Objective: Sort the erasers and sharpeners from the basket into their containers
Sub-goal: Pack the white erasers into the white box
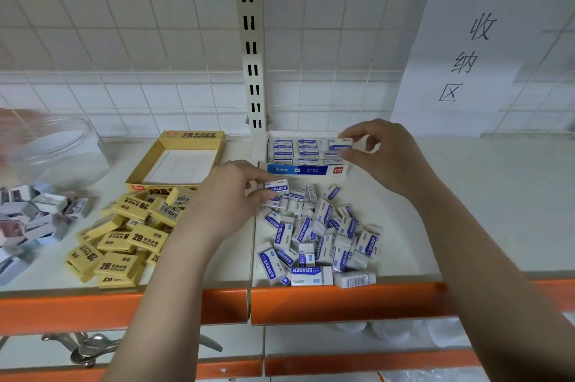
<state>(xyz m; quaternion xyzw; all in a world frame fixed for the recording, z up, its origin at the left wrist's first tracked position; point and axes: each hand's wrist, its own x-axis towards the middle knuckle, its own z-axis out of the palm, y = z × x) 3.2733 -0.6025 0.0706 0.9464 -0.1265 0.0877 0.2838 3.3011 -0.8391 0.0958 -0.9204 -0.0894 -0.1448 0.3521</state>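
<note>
1. We are holding one white eraser (340, 144) pinched in our right hand (378, 151), over the right side of the white box (306, 149), where rows of the same erasers are already lying packed.
2. We are pinching a second eraser (276, 187) in our left hand (231, 195), thumb and fingertips on its sides, just above the far edge of the white pile (317, 238) that is sitting on the shelf (466, 195) in front of the box.
3. We are judging these erasers to be light, small and slightly rubbery, with smooth paper sleeves that could be sliding under the fingers. Taking them across the two long sides is looking safest, so each one is dropping flat into its row.
4. The tight rows are leaving little finger room, so we are expecting to be releasing from above.
5. To the left, the yellow erasers (124, 241) are lying loose before their open yellow box (183, 160); further left, the sharpeners (34, 213) are heaped near a clear jar (53, 148).
</note>
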